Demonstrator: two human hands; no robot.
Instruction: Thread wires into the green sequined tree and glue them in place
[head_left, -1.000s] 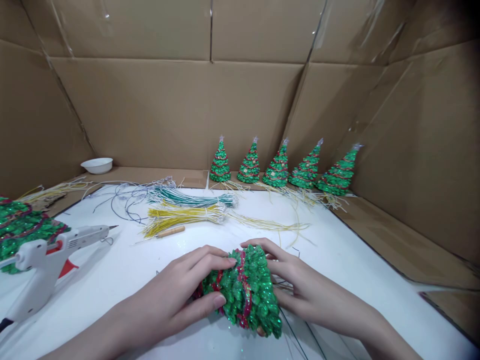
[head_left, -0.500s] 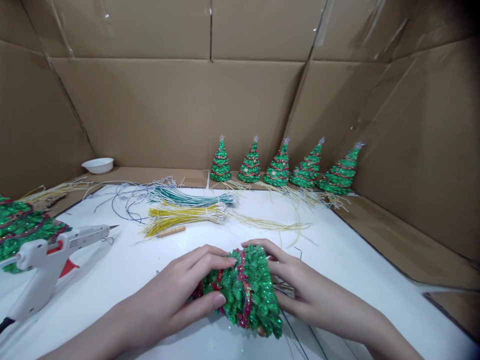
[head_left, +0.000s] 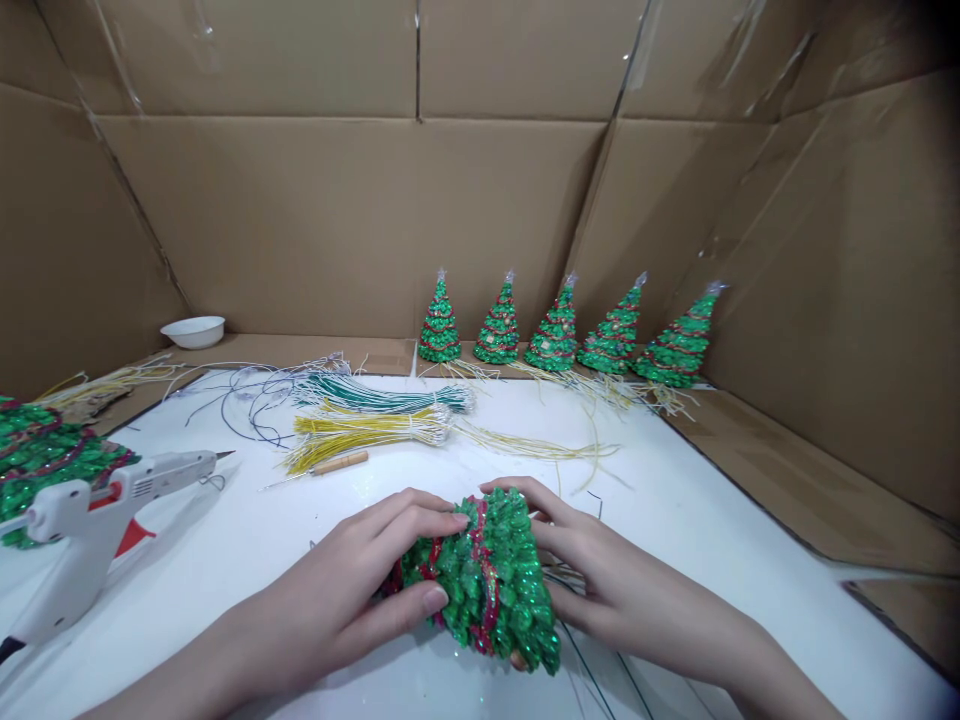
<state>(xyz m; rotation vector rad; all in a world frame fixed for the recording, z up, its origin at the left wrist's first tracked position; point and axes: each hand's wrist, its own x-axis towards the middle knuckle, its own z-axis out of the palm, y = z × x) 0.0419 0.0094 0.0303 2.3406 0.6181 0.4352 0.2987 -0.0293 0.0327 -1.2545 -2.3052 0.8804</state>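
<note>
A small green decorative Christmas tree with glittery red garlands lies on its side over the white table. Its base faces right. My left hand is closed round its upper part, thumb in front and fingers over the top, covering the tip. At the base, my right hand has its fingers curled against the rim; the fingertips are partly hidden behind the tree. Thin green wires run out from the base, below my right palm, toward the near edge.
A white glue gun stands at left before a larger green tree. Yellow wires, teal wires and a wooden-handled awl lie ahead. Several finished trees line the cardboard wall; a white bowl sits back left.
Hardly anything differs: the whole view has shifted a few pixels. Both hands keep the same hold on the tree.
</note>
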